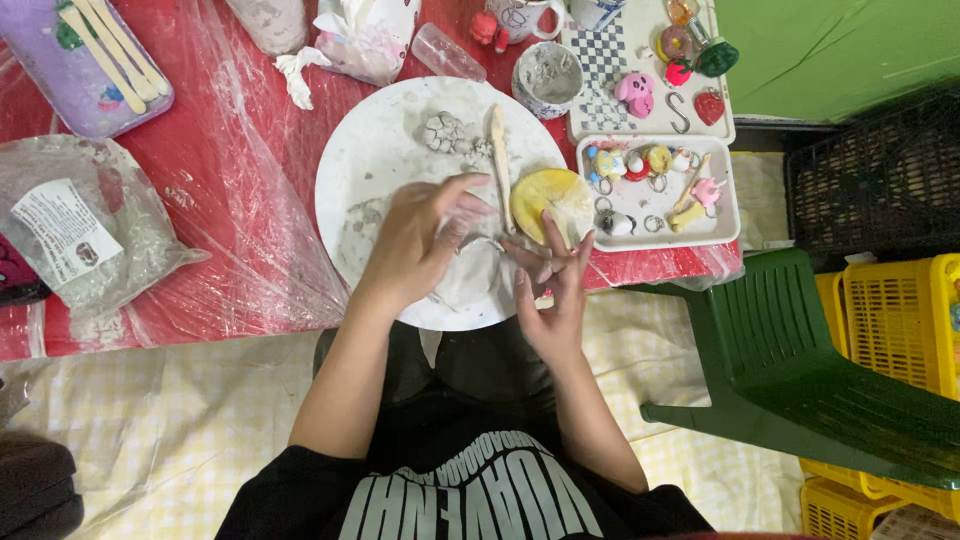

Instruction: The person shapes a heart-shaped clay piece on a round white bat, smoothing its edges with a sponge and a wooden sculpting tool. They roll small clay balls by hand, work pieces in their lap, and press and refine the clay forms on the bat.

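Observation:
My left hand (425, 235) hovers over the round white board (375, 150), fingers curled and dusted with grey clay; whether it holds a small piece I cannot tell. My right hand (553, 285) is beside it at the board's near right edge, fingers spread, fingertips close to the left hand. A lump of grey clay (445, 132) lies on the board's far side next to a wooden modelling stick (499, 165). A yellow sponge (550, 195) rests at the board's right edge, just beyond my right fingertips.
A small bowl of grey slurry (548, 78) stands behind the board. Two white trays (725, 215) of small coloured figurines and key rings sit right. A clay bag (80, 235) lies left on the plastic-covered red table (240, 210). A green chair (800, 370) stands right.

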Action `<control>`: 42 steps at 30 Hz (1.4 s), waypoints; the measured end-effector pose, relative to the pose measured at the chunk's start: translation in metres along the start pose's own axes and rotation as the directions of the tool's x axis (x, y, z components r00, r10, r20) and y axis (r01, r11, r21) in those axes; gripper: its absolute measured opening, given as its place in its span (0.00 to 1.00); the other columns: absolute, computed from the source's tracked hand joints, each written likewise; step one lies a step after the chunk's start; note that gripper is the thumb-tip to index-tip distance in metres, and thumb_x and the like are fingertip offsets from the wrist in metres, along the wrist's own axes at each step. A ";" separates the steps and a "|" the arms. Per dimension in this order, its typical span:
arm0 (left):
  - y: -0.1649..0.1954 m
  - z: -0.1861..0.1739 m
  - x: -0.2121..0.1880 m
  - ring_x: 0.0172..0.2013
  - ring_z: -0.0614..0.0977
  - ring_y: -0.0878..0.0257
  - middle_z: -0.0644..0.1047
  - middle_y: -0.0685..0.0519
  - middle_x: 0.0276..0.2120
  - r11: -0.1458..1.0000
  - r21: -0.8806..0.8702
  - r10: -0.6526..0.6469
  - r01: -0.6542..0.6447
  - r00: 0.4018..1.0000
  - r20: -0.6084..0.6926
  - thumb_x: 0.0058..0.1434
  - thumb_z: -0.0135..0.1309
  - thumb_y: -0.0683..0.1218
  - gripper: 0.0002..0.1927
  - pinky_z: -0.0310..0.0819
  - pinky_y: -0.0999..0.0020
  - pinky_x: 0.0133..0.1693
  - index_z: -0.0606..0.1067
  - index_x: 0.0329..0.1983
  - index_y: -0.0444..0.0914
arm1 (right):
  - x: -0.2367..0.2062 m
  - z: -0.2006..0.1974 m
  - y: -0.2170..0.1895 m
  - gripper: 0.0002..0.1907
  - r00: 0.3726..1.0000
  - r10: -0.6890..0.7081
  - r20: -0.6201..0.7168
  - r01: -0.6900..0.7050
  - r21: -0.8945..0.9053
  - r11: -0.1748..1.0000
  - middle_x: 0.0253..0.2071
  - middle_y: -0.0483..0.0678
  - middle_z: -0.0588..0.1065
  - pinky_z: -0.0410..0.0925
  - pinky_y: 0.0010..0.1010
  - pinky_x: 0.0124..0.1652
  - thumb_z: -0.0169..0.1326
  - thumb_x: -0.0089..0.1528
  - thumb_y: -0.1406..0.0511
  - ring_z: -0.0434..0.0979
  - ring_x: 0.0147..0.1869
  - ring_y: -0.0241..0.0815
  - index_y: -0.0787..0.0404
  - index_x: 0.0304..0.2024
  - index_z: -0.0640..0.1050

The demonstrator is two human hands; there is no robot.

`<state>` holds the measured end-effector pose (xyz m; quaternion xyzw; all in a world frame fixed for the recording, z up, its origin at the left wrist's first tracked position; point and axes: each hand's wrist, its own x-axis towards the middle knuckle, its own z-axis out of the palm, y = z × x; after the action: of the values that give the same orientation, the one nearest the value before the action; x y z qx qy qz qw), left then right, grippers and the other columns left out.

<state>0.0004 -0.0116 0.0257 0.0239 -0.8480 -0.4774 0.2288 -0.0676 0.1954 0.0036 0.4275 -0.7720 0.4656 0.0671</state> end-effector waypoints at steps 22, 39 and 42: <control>0.014 0.033 -0.085 0.62 0.71 0.47 0.67 0.42 0.68 0.907 0.410 0.054 0.099 0.937 -0.345 0.44 0.77 0.62 0.64 0.55 0.48 0.65 0.51 0.72 0.29 | 0.000 -0.002 -0.019 0.15 0.999 0.048 -0.016 -0.048 -0.004 0.999 0.56 0.59 0.80 0.23 0.55 0.76 0.49 0.64 0.74 0.51 0.84 0.58 0.59 0.42 0.55; 0.012 0.031 -0.081 0.65 0.72 0.50 0.70 0.45 0.66 0.902 0.426 0.096 0.072 0.928 -0.359 0.46 0.76 0.60 0.64 0.52 0.47 0.67 0.48 0.73 0.31 | 0.002 0.000 -0.016 0.16 1.000 0.028 0.011 -0.028 -0.039 0.999 0.56 0.60 0.80 0.26 0.51 0.77 0.51 0.63 0.73 0.58 0.82 0.56 0.61 0.42 0.56; 0.012 0.030 -0.083 0.66 0.71 0.49 0.69 0.44 0.67 0.916 0.401 0.126 0.024 0.931 -0.343 0.48 0.74 0.61 0.64 0.50 0.45 0.67 0.46 0.73 0.31 | 0.007 -0.003 -0.011 0.19 1.000 0.015 0.007 -0.014 -0.121 0.993 0.53 0.54 0.82 0.27 0.53 0.77 0.54 0.65 0.73 0.60 0.81 0.54 0.60 0.41 0.55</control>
<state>0.0644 0.0406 -0.0077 0.1348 -0.8708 -0.2761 0.3838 -0.0652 0.1912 0.0160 0.4188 -0.8023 0.4166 0.0862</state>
